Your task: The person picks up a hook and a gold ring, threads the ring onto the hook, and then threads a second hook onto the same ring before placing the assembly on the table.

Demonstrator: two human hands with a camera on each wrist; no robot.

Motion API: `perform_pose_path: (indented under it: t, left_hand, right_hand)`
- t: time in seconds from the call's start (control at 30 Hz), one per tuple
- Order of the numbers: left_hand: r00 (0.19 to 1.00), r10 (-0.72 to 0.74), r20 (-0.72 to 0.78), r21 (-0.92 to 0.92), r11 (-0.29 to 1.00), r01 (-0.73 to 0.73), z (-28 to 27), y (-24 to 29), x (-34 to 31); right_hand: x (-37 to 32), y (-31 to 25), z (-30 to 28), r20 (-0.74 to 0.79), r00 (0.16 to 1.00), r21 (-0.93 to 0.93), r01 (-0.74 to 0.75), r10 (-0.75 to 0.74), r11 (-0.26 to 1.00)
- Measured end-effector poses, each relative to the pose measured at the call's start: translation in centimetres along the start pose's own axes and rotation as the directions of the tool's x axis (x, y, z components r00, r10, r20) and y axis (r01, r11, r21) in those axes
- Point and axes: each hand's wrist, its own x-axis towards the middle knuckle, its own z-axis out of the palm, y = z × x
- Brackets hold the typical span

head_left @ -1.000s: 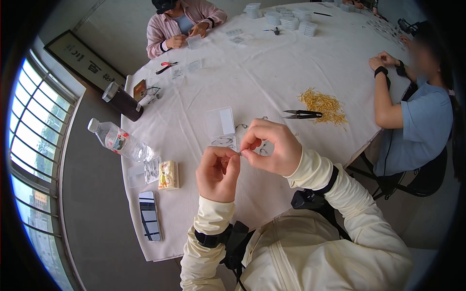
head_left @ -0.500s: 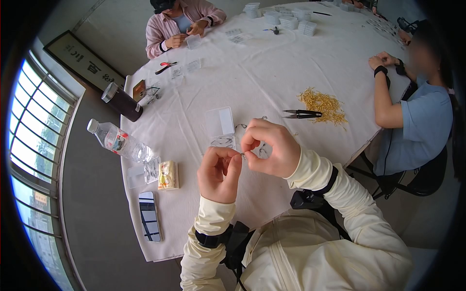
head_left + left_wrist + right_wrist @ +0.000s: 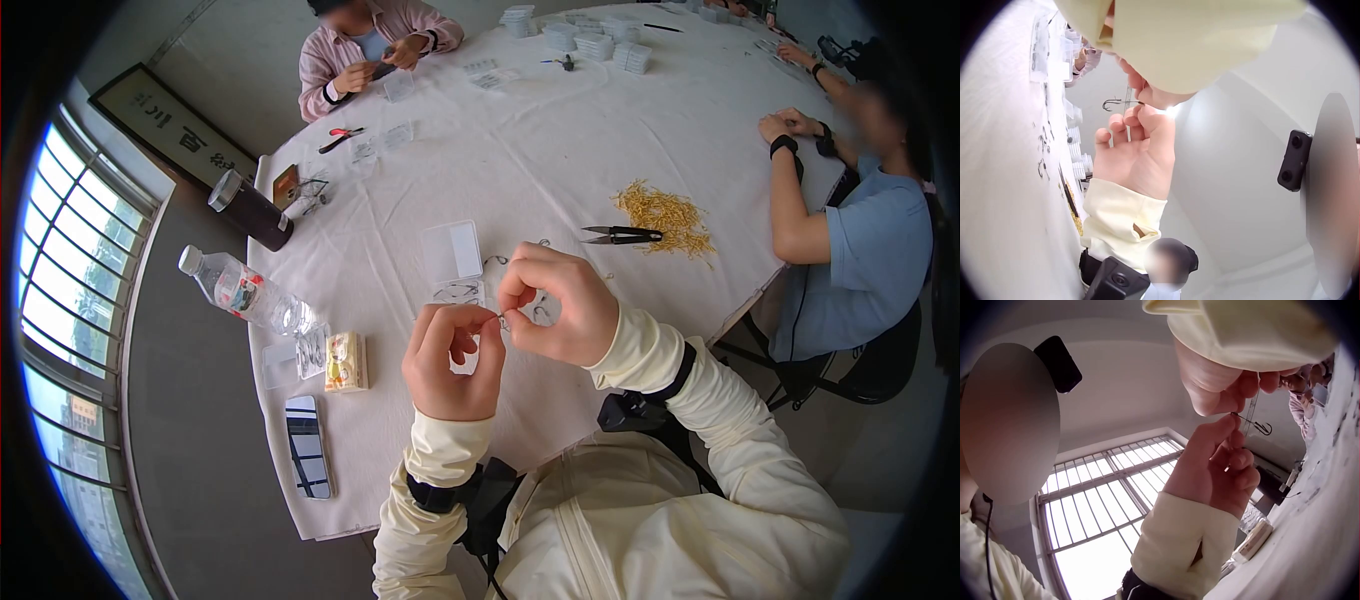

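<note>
Between my two hands, held up over the table, is a small dark fishing hook [image 3: 1113, 102] with more than one prong. My left hand [image 3: 448, 365] pinches its shank end between thumb and fingertip. From the other side, my right hand [image 3: 565, 305] pinches at the same end, so the fingertips meet there and hide it. The prongs [image 3: 1264, 428] stick out free of the fingers. Beyond the hands lie an open clear plastic box [image 3: 455, 250] with hooks in its near half and several loose hooks [image 3: 543, 310] on the cloth.
Black thread snips [image 3: 625, 236] lie against a heap of small gold pieces [image 3: 662, 215] to the right. At left are a water bottle [image 3: 245, 285], a tissue pack [image 3: 346, 362], a phone [image 3: 309, 446] and a dark flask [image 3: 252, 210]. Other people sit around the white-clothed table [image 3: 400, 490].
My left hand has turned slightly, and a wider gap shows between its thumb and fingers. The right hand stays nearly in place. The person across has raised their hands a little.
</note>
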Motion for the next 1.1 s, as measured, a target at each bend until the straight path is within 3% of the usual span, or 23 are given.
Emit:
perform_pose_path:
  t: [0.33,0.6,1.1]
  left_hand:
    - [0.995,-0.099,-0.015,-0.190,0.977,0.095,-0.1,-0.4,-0.3]
    - [0.998,-0.062,-0.027,-0.156,0.986,0.057,-0.2,-0.2,-0.1]
    - [1.000,0.026,-0.006,-0.057,0.998,-0.026,-0.2,0.2,-0.1]
  right_hand:
    - [0.2,-0.4,-0.5,-0.036,0.999,-0.011,0.019,-0.020,1.000]
    - [0.1,-0.7,-0.2,-0.057,0.993,-0.051,0.100,-0.103,0.994]
    - [0.2,-0.4,-0.1,-0.069,0.994,-0.074,0.080,-0.085,0.994]
